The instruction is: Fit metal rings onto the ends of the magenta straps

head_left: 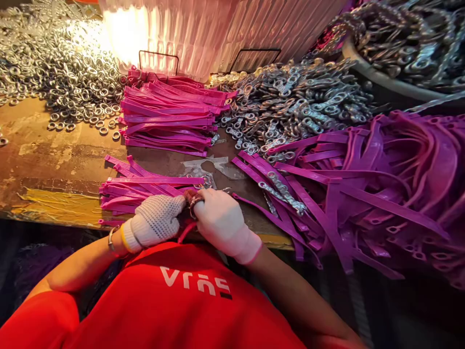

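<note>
My left hand [155, 222], in a white dotted glove, is closed at the table's front edge. Right beside it, my right hand [220, 220] in a plain white glove is closed too, and the fingertips of both meet around a small dark reddish piece. A magenta strap [186, 231] hangs below the fingers; the gloves hide much of what is pinched. Under and behind my left hand lies a small pile of magenta straps [125, 186]. Some metal links [281, 189] rest on loose straps to the right of my right hand.
A stacked bundle of magenta straps [167, 116] lies mid-table. Metal rings [83, 77] are heaped at the back left, metal links [305, 97] at the back right. A big strap pile [392, 179] covers the right side. Behind stand a translucent ribbed container [203, 34] and a tub [378, 72].
</note>
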The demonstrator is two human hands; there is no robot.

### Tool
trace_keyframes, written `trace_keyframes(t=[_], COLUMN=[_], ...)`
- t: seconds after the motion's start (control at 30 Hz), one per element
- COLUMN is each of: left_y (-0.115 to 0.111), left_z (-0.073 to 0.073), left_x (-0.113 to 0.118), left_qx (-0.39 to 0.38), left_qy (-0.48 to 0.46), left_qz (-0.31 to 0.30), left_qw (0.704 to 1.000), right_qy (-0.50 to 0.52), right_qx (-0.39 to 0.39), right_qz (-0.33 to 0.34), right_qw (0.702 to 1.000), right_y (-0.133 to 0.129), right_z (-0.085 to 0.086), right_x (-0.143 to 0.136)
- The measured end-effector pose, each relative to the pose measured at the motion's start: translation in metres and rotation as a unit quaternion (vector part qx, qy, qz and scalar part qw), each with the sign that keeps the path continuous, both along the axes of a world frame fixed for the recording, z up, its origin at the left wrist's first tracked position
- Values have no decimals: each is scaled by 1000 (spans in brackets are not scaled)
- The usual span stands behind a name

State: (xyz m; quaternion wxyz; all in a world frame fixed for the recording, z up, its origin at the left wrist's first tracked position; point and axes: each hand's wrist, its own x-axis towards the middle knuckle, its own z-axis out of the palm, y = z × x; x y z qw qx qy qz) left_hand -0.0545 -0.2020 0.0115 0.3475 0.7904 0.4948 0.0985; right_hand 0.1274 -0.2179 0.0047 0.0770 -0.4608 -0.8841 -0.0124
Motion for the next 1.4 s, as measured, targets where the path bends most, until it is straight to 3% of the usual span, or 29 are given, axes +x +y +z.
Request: trace_keyframes(t=[0.1, 0.23, 0.33, 0.43, 0.53, 0.63, 0.7, 0.8, 0.9, 0.97, 1.07, 1.17, 1.23, 1.3, 1.33, 1.4], left_y=[-2, -7, -15, -24, -29, -29, -25, -13, 4, 17, 31, 38, 38, 36, 35, 35], left_z=[-5, -9, -12, -17, -23, -24, -18, 4, 34, 46, 47, 34, 26, 21, 18, 13], left_x=[2, -1, 0, 2, 3, 4, 4, -4, -33, -62, -93, -89, -70, -46, -35, -16], left_qx=[-22, -70, -6, 52, 93, 117, 112, 51, 5, 35, 38, 42, -18, -130, -186, -278], left_qy=[-52, -228, -207, -148, -97, -69, -61, -80, -107, -94, -24, -53, -141, -254, -317, -449], left_qz=[-3, 84, 96, 102, 105, 69, 38, -22, -66, -49, -45, 43, 105, 153, 177, 222], left_qw=[998, 968, 974, 982, 985, 988, 991, 995, 992, 994, 998, 997, 984, 946, 913, 820], right_qy=[26, 11, -51, -101, -129, -140, -145, -154, -151, -146, -130, -78, -54, -78, -94, -115], right_qx=[-59, -164, -233, -244, -226, -214, -210, -208, -196, -194, -260, -296, -233, -157, -129, -100], right_qz=[-65, -61, -76, -89, -43, 7, 21, 34, 28, 1, 17, 14, -112, -241, -279, -317], right_qw=[996, 984, 968, 960, 965, 967, 967, 965, 969, 970, 957, 952, 964, 955, 947, 936], right_y=[2, 4, 7, 9, 7, 3, 3, 9, 17, 23, 38, 75, 111, 149, 165, 190], right_z=[8, 27, 37, 39, 34, 28, 28, 37, 53, 61, 60, 42, 24, 4, -6, -24], right_x=[1, 2, -1, -5, -8, -9, -9, -4, 7, 18, 38, 60, 73, 80, 80, 77])
